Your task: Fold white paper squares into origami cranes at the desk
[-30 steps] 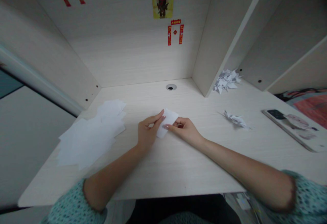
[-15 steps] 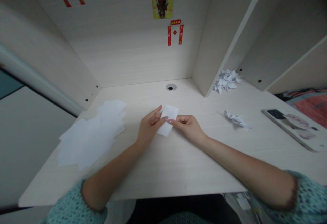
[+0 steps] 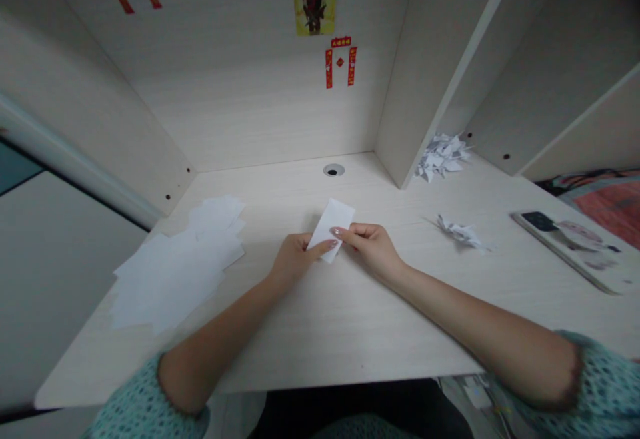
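Note:
A small folded white paper point(image 3: 334, 220) sits at the middle of the pale wooden desk point(image 3: 350, 319), tilted up to the right. My left hand point(image 3: 296, 259) pinches its lower left edge, thumb on top and fingers curled beneath. My right hand point(image 3: 373, 247) pinches the paper's lower right edge, fingertips meeting those of the left hand. Both hands rest on the desk.
A loose spread of white paper sheets point(image 3: 173, 269) lies at the left. One folded paper figure point(image 3: 460, 232) lies to the right, and a pile of several point(image 3: 443, 157) sits in the shelf nook. A phone point(image 3: 573, 247) lies far right. A cable hole point(image 3: 333, 170) is at the back.
The paper has turned and shifted up and to the right. My left fingers, stretched along its edge before, have curled in to pinch the lower corner; my right hand moved slightly with it.

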A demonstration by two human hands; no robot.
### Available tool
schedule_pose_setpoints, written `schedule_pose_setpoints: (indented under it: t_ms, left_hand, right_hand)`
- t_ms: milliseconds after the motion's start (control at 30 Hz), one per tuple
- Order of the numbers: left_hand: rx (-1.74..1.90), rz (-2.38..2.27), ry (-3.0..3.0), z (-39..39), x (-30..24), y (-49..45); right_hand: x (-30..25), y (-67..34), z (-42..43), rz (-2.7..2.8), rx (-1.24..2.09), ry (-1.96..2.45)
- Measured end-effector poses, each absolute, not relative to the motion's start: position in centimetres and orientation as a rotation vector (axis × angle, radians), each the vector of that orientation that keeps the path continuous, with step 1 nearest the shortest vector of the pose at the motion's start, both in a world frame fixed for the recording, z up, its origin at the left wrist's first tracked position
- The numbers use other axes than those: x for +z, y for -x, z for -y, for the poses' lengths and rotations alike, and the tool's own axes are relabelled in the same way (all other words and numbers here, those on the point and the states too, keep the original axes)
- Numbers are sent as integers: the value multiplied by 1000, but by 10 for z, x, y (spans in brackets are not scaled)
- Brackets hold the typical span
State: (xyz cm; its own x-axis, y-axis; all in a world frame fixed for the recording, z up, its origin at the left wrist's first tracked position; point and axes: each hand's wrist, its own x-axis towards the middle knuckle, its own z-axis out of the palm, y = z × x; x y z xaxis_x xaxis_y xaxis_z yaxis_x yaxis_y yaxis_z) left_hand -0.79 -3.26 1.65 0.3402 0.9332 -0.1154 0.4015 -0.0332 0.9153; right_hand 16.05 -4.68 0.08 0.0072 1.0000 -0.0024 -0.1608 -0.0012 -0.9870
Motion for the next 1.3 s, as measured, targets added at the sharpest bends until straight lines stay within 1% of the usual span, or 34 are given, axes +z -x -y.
schedule_pose_setpoints:
  t_ms: [233,333,467,533,800,867,1033,1100,1167,1300]
  left_hand:
    - [656,-1179,-1669,27,18,12]
    - [648,-1152,-1649,28,22,13]
    - [566,-1189,-1692,28,22,14]
    - [537,-1243,-1724,28,21,14]
    - [542,-1229,-1807,28,29,16]
    - [600,-1257,-1774,25,29,17]
    - [928,-1268,-1606,19,29,17]
    - [996,-1264,-1568,19,29,16]
    - [999,-1246,-1518,20,28,15]
    - [885,-1128,-1409,21,20,13]
  right_hand:
    - [6,-163,46,1131,1273,1081]
    - [9,-176,36,1055,1257,1159]
    - [11,-202,15,824,1004,1247]
    - [12,-206,11,820,872,1242]
    - [10,-179,31,1394,1220,1153]
    - [9,-178,33,1396,1260,1177]
    - [6,-176,36,1328,1343,1223]
    - [4,-174,37,1357,1395,1197]
    - [1,-172,38,1332,1370,1195]
    - [-2,-172,37,1202,1285,1197]
